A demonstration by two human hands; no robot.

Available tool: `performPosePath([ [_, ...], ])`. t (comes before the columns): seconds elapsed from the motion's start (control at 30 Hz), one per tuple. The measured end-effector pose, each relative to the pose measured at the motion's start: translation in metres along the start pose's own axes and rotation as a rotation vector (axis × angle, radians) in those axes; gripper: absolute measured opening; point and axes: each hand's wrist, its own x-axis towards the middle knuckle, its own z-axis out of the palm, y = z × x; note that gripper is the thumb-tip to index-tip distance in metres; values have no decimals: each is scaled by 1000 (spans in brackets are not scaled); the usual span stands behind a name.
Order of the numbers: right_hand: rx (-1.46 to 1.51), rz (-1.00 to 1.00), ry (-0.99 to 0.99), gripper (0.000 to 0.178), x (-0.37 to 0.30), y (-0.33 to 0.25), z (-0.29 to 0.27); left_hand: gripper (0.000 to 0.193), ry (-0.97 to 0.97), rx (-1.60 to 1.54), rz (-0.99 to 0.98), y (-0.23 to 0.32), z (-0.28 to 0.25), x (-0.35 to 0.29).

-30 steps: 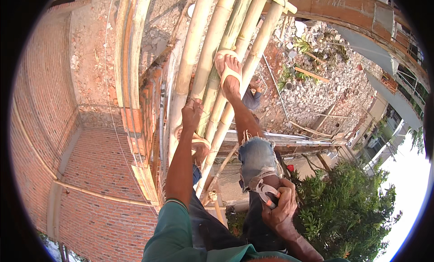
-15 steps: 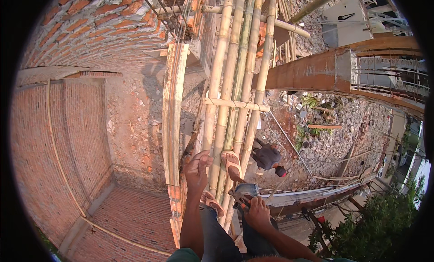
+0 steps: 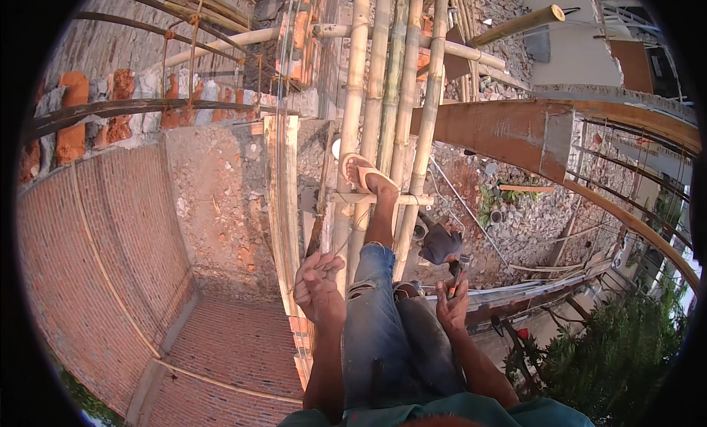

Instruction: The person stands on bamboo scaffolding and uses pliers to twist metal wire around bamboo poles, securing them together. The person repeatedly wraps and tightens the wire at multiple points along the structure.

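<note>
Right fingers (image 3: 462,290) holding one tool (image 3: 453,281); five bamboo poles (image 3: 355,81).

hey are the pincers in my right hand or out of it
In: the right hand holds the pincers, with orange on the handle and the metal head showing above the palm.

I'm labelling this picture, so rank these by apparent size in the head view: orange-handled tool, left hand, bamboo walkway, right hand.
1. Bamboo walkway
2. Left hand
3. Right hand
4. Orange-handled tool, judging its visible part
</note>
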Motion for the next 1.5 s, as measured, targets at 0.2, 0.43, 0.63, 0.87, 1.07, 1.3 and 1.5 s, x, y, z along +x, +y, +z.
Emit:
performPosePath([
  [0.2, -262, -99, 36, 64, 231, -103, -3, 44, 159, -55, -273, -100, 39, 135],
  [0.43, -707, -714, -86, 53, 563, -210, 90, 36, 79, -288, -631, -229, 81, 284],
  [0.63, -895, -1277, 43, 51, 748, -260, 187, 33, 38, -175, -707, -289, 71, 355],
  [0.87, -768, -1507, -108, 62, 704, -290, 209, 34, 181, -348, -497, -333, 47, 377],
  [1.07, -359, -788, -1402, 46, 563, -322, 246, 35, 130, -272, -444, -331, 36, 369],
  [1.3, -156, -1333, -1260, 24, 505, -342, 307, 39, 312, 27, -33, -287, -11, 345],
  [1.5, -166, -1307, -1241, 23, 500, -352, 323, 32, 449, 541, 176, -252, -47, 319],
])
